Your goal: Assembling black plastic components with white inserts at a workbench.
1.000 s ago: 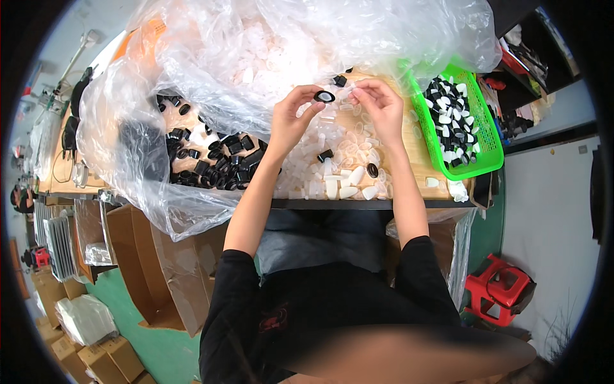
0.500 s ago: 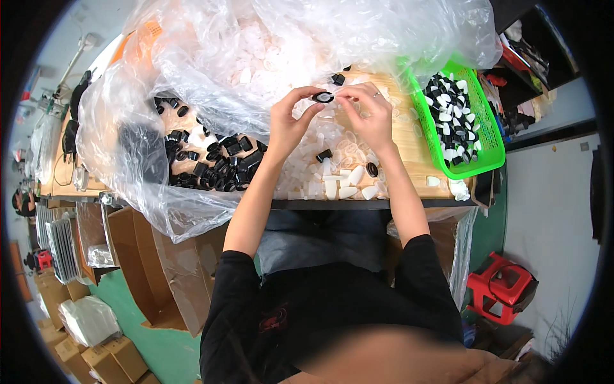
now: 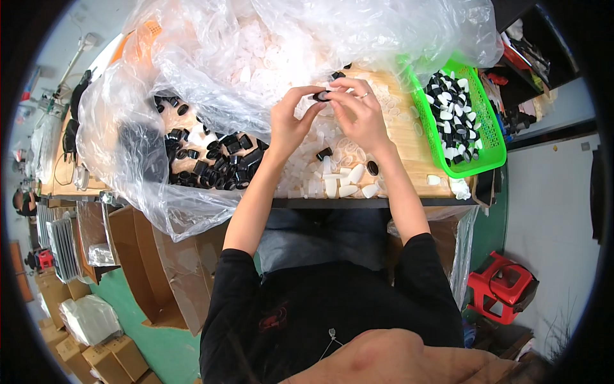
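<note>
A small black oval plastic piece (image 3: 320, 96) is up above the table, pinched between thumb and forefinger of my left hand (image 3: 291, 121). From the other side my right hand (image 3: 364, 120) closes on the same piece, fingertips over its face and partly hiding it. Below them lie white oval caps (image 3: 347, 191), clear thin rings (image 3: 346, 148) and a couple of loose black pieces (image 3: 373, 168). To the left, a heap of black plastic pieces (image 3: 240, 168) rests within clear plastic sheeting (image 3: 144, 192).
A green basket (image 3: 476, 168) of black and white pieces stands at the right. Translucent small parts (image 3: 268, 57) pile up at the back in a large plastic bag (image 3: 384, 29). Cardboard boxes (image 3: 144, 269) are below left; a red stool (image 3: 502, 288) is at the right.
My right hand has moved left and closed over the black oval piece, whose open ring face showed before. My left hand has stayed nearly in place.
</note>
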`<state>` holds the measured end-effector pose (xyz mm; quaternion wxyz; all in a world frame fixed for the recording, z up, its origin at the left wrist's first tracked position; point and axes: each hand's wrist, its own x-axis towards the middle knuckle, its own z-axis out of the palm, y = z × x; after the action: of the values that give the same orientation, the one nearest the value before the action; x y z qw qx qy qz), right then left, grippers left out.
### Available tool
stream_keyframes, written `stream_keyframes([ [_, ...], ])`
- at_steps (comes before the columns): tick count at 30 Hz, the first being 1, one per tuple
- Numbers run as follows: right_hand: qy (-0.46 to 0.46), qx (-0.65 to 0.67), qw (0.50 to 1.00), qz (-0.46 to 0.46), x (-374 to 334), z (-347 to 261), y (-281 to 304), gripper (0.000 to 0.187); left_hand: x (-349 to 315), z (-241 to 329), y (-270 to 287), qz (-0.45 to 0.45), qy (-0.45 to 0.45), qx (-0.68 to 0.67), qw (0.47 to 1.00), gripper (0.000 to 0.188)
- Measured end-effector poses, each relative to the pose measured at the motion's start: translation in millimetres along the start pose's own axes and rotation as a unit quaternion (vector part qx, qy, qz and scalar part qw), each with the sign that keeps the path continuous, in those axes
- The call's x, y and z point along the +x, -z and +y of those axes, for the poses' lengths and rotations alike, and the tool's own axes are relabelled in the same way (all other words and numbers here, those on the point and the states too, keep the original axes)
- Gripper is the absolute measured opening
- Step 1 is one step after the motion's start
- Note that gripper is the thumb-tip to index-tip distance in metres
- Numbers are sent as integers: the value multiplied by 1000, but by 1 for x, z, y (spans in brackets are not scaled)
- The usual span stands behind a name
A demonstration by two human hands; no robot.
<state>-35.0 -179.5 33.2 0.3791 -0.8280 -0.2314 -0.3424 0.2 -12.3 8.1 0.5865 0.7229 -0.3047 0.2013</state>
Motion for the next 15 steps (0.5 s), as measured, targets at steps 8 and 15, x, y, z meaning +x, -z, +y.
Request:
stream_keyframes([
  [8, -227, 139, 920, -286, -1, 26, 38, 6, 5, -9, 6, 62, 98, -14, 993, 27],
  [15, -158, 26, 859, -487, -23, 27, 17, 12, 2, -18, 9, 58, 91, 0, 994, 27],
])
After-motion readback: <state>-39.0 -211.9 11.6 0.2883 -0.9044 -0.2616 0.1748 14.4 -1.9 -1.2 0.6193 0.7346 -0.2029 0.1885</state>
